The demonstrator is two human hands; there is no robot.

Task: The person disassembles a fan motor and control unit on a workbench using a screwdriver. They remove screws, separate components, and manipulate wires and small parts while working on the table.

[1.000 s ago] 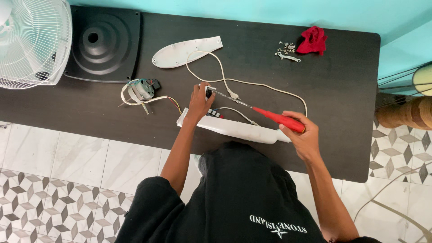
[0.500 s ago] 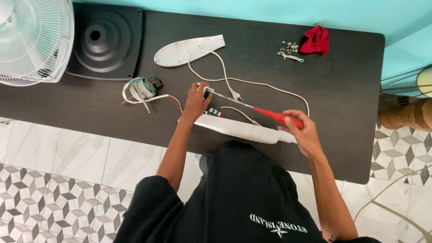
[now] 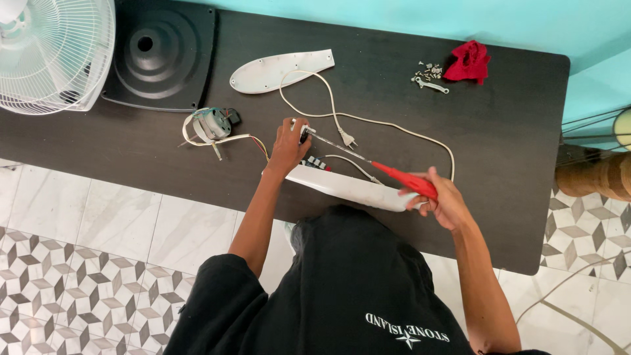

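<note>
1. Right hand (image 3: pixel 442 199): fingers closed round the red handle of a long screwdriver (image 3: pixel 401 179). The thin metal shaft runs up and to the left across the work, ending at the left hand.
2. Left hand (image 3: pixel 289 146): fingers curled at the screwdriver's tip, resting on the upper end of a white plastic housing (image 3: pixel 348 189). Whether the fingertips pinch the tip or a small part there cannot be told.
3. The white plastic housing lies aslant on the near edge of the dark table (image 3: pixel 499 151), between the two hands; small coloured components show inside it beside the left hand.
4. A white power cord (image 3: pixel 394 125) loops from the housing across the table; its plug (image 3: pixel 347 139) lies just beyond the screwdriver shaft.
5. A small fan motor (image 3: pixel 211 124) with attached wires sits to the left of the left hand, apart from it.
6. A white cover plate (image 3: pixel 279 69) lies farther back, near the cord.
7. Far left: a white fan guard (image 3: pixel 52 56) and a black square base (image 3: pixel 161 56), side by side.
8. Far right: a red cloth (image 3: pixel 468 61), with loose screws (image 3: pixel 428 68) and a small spanner (image 3: pixel 432 84) just beside it.
</note>
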